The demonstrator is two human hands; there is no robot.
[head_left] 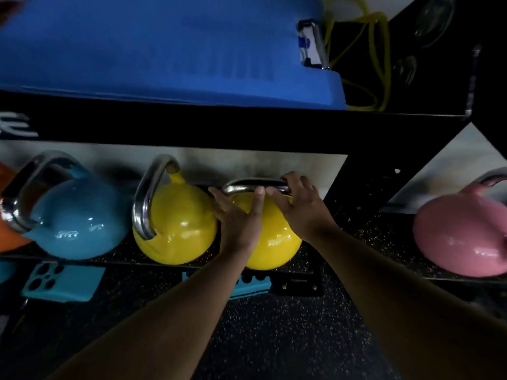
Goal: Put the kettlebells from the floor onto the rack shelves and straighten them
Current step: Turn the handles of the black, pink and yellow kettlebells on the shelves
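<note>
- Hands first: both of mine are on the right-hand yellow kettlebell (274, 237). My right hand (301, 207) curls over the right end of its steel handle (247, 185), fingers closed around the bar. My left hand (238, 215) lies flatter, palm against the bell's left shoulder and fingertips (259, 192) reaching up to touch the bar; it braces rather than grips.
- Rack shelf (301, 253): the bell sits at the front edge of the lower shelf, its belly slightly overhanging the lip, beside the black upright (356, 182). I judge the lift done and the straightening in hand.
- Neighbouring bells: a second yellow kettlebell (175, 223) stands just to the left, touching or nearly touching the one I hold; I cannot tell which, since my left hand covers the gap. Farther left is a blue kettlebell (79, 218); a pink kettlebell (461, 237) sits well apart on the next bay to the right.
- Doing it well, as I judge it: push the bell back from the edge so its base rests fully on the shelf, turn it by the handle with my right hand while my left steadies the body, and keep my left fingers clear of the pinch between the two yellow bells.
- Handle alignment: this bar runs left to right, whereas the neighbours' handles point toward me, so matching them may be the aim.
</note>
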